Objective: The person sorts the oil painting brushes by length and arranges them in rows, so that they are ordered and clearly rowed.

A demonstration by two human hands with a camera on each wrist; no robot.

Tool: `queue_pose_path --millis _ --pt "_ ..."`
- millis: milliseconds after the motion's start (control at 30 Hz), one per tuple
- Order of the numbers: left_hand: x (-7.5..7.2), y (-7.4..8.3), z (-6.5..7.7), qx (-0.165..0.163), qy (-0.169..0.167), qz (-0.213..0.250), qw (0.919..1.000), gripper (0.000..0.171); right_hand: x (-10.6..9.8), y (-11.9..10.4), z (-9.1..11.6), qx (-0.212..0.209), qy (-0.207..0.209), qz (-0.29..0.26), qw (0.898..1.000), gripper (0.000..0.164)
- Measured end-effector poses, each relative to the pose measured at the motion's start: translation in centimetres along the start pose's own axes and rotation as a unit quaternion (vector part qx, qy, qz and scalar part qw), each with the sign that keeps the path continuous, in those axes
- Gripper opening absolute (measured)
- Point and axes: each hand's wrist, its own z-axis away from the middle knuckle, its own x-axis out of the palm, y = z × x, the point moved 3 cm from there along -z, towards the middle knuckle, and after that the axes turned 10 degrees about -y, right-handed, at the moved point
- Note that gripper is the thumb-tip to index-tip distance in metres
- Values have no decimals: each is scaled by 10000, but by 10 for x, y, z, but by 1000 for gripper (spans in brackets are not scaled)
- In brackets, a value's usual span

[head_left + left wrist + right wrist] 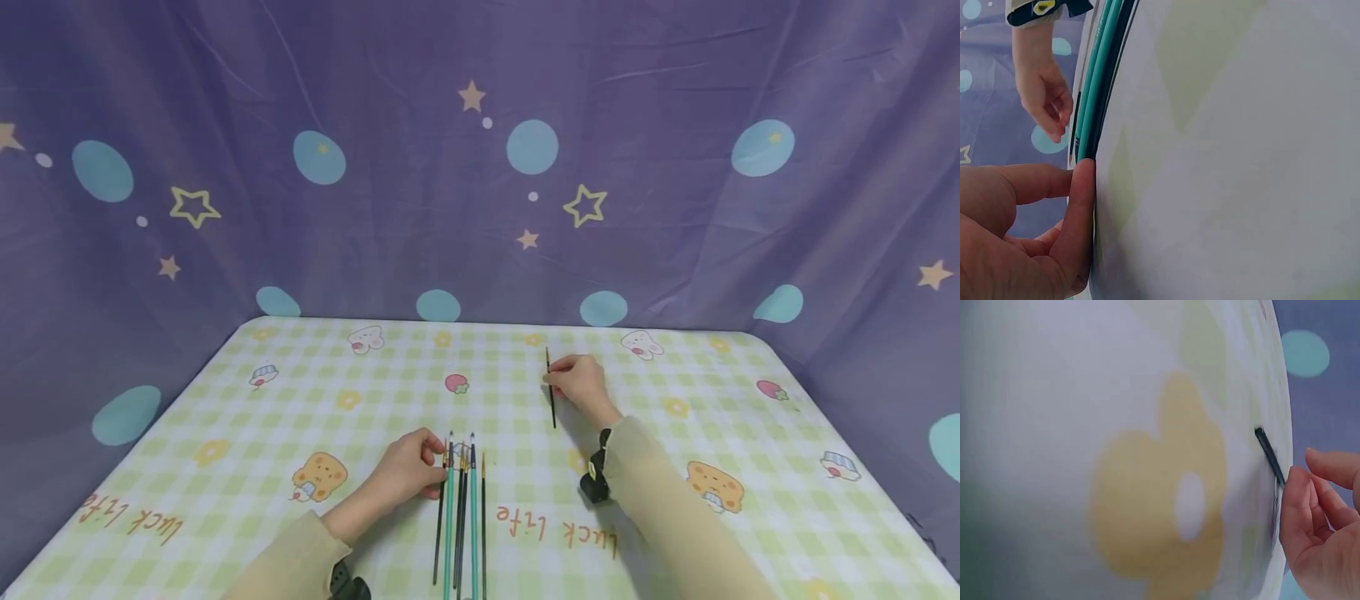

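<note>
Several slim paintbrushes, some with teal handles [474,517] and some with black handles [483,525], lie side by side near the table's front edge, bristles pointing away from me. At the bristle end of this row, my left hand [411,467] pinches the leftmost black paintbrush [439,525] between thumb and fingers. The left wrist view shows the fingertips [1085,172] against the teal handles [1092,94], hiding the brush ends. Farther back and to the right, my right hand [581,383] pinches one thin black paintbrush [552,408]. Its handle end [1266,447] shows in the right wrist view.
A tablecloth [360,450] with pale green checks, cartoon prints and lettering covers the table. Behind the table's far edge hangs a purple curtain [405,217] with stars and blue ovals. Each wrist wears a dark strapped device [597,475].
</note>
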Motion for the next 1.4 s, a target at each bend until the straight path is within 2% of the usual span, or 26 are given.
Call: queue_pose_path --millis 167,333,633,867,1100,1400 --pt "0 2 1 10 1 24 10000 26 13 -7 13 8 -374 -301 9988 18" --pt "1 2 0 -51 -12 27 10000 26 25 -15 27 -140 -618 -233 9977 15" --pt "-1 0 -1 -87 -1 2 10000 25 45 -27 51 -255 -1351 18 9905 16" --pt "-1 1 -1 -71 22 63 10000 25 58 -26 70 58 -2047 -547 9773 18" --pt "1 -1 -2 -79 -5 -16 10000 26 62 -26 89 -37 -2351 -556 9704 21" --pt "1 5 2 -97 -16 31 9999 25 67 -34 119 -287 -2761 -1007 9554 25"
